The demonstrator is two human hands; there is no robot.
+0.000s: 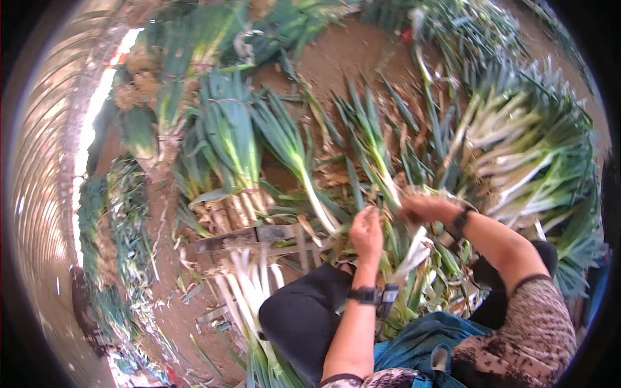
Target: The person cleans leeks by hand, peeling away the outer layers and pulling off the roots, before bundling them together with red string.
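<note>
My right hand (429, 208) is closed around the pale lower stem of a leek (377, 154), whose green leaves point away from me. Just left of it, my left hand (367, 234) is raised with its fingers curled together; what they hold, if anything, does not show. Below the hands, whitish stripped leaves (414, 253) lie between my knees. Another single leek (300, 165) rests to the left, its white end toward me.
A tied bundle of leeks (233, 136) stands by a wooden frame (242, 239). White-stemmed leeks (249, 284) lie beside my left knee. On the right is a large pile of leeks (527, 152). Leaf scraps litter the soil; a ribbed translucent wall (48, 168) runs along the left.
</note>
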